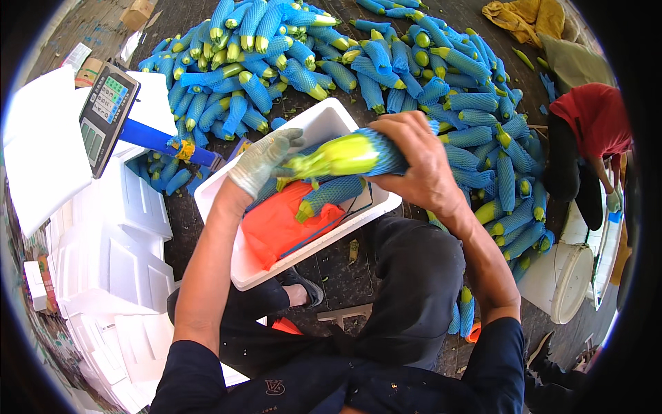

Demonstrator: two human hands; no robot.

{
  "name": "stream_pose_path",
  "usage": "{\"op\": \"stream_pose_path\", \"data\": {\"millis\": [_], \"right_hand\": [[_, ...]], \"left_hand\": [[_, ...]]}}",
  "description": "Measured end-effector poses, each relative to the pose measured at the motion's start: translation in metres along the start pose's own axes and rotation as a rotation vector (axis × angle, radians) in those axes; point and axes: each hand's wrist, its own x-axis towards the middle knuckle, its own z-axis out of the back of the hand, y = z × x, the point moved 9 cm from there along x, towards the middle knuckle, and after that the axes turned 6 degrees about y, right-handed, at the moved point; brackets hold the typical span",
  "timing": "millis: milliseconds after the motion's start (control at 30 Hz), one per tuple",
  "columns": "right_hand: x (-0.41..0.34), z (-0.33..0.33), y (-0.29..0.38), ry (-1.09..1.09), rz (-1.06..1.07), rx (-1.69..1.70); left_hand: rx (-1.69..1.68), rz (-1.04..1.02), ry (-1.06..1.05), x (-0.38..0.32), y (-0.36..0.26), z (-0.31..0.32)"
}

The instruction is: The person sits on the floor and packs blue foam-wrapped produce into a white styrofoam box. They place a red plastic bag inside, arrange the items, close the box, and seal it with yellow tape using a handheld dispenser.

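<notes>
My right hand, bare, is closed around a zucchini in a blue foam net, held over a white foam box. The zucchini's pale green stem end points left and is blurred. My left hand wears a light knit glove. Its fingers are spread beside the stem end; whether they touch it cannot be told. Inside the box, a netted zucchini lies on a red plastic bag, with more netted ones partly hidden under my hands. The box tilts between my legs.
A large heap of netted zucchini curves around the box's far side. At left stand a digital scale on a blue post and stacked white foam boxes. At right are a white bucket and a bending co-worker in red.
</notes>
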Motion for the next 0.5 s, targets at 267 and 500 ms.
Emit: {"op": "stream_pose_path", "data": {"millis": [267, 500], "right_hand": [[-0.014, 0.005, -0.008, 0.014, -0.104, 0.103], [-0.24, 0.03, -0.125, -0.16, -0.991, 0.169]], "left_hand": [[0.032, 0.216, 0.1, -0.041, 0.03, -0.059], [0.04, 0.552, -0.01, -0.01, 0.149, -0.095]]}}
